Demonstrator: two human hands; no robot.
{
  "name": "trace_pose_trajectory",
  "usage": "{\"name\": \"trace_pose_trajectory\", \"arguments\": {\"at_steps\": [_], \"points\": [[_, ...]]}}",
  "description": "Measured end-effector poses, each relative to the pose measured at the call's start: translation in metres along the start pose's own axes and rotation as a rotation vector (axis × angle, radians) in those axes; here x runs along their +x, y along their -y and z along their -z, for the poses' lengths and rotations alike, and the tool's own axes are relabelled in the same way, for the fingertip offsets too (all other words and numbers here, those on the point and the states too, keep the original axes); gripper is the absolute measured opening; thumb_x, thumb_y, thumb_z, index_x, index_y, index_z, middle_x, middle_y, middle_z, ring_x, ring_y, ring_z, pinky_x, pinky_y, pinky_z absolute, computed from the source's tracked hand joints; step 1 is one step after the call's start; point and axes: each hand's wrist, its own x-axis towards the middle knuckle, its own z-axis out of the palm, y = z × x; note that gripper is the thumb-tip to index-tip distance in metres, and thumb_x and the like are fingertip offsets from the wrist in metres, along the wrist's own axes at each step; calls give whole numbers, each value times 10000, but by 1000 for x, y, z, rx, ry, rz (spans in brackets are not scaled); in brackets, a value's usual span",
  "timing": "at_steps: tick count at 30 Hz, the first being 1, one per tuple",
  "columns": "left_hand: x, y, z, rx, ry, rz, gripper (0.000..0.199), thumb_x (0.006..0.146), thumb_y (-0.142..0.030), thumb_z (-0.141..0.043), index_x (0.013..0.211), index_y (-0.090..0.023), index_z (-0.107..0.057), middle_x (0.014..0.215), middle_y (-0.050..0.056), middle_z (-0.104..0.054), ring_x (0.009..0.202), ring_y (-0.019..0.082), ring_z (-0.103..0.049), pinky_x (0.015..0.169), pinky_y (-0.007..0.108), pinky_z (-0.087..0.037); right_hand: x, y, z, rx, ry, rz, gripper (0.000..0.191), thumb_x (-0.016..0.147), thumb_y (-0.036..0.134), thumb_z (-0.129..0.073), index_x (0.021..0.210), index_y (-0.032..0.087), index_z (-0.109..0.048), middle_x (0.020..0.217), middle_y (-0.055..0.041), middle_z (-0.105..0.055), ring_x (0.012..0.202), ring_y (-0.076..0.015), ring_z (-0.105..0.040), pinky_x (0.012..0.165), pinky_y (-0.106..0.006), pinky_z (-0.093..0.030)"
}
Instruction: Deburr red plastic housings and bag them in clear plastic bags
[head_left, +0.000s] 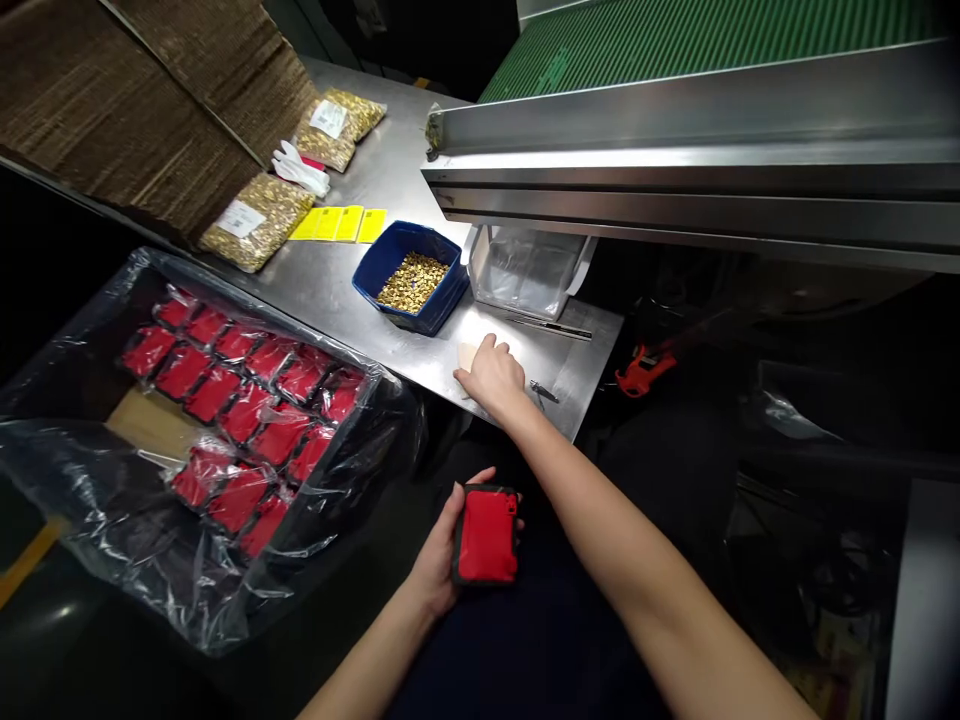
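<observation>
A red rectangular part with a black rim (487, 536) lies in my left hand (441, 550), red face up, with thumb and fingers wrapped around its sides. Farther forward, my right hand (496, 378) rests at the front edge of the metal table with its fingers curled. A small flat beige piece (466, 355) shows between its thumb and fingers; the rest of that piece is hidden. Just right of this hand lies a small dark metal tool (544, 392). Beyond it stands a blue bin (367, 268) holding small brass-coloured pieces (412, 283).
A plastic-lined crate (75, 350) at left holds rows of red parts (244, 412). Bags of brass pieces (259, 222), yellow cards (349, 223), white gloves (300, 168) and stacked cardboard (150, 100) line the back. A clear-bag tray (525, 270) sits under the green conveyor's metal frame (675, 130).
</observation>
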Motion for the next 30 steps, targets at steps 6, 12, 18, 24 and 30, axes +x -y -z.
{"name": "trace_pose_trajectory", "arguments": {"at_steps": [6, 12, 18, 24, 30], "points": [[18, 4, 17, -22, -37, 35, 651, 993, -568, -525, 1506, -181, -425, 1238, 216, -713, 1021, 338, -735, 879, 431, -568, -72, -76, 38, 203, 174, 139, 216, 1022, 452, -479, 1057, 253, -554, 1040, -35, -712, 945, -221, -708, 803, -314, -552], [27, 0, 18, -6, -11, 84, 573, 984, -464, -561, 1465, -157, -515, 1192, 182, -745, 1026, 318, -733, 908, 407, -553, -183, -129, 57, 300, 408, 230, 161, 1060, 375, -467, 1189, 283, -496, 884, 36, -708, 742, -161, -695, 667, -260, -461], [35, 1, 15, 103, -45, 128, 569, 950, -488, -592, 1415, -160, -576, 1161, 174, -752, 1010, 325, -724, 918, 430, -554, -203, -132, 18, -189, 399, 621, 157, 1065, 326, -443, 1022, 212, -541, 795, -3, -722, 624, -181, -668, 543, -327, -260], [37, 5, 15, 159, -131, 162, 518, 952, -510, -584, 1343, -173, -635, 1092, 144, -762, 975, 304, -724, 842, 393, -583, -194, -139, 9, -274, 270, 657, 203, 1089, 327, -417, 983, 208, -543, 763, 14, -713, 596, -144, -651, 540, -318, -241], [37, 2, 13, 179, -123, 175, 515, 953, -502, -582, 1346, -173, -631, 1114, 154, -758, 962, 308, -731, 854, 405, -588, -199, -144, 2, -308, 259, 723, 209, 1099, 335, -395, 994, 228, -541, 767, 26, -697, 607, -147, -640, 530, -326, -215]]}}
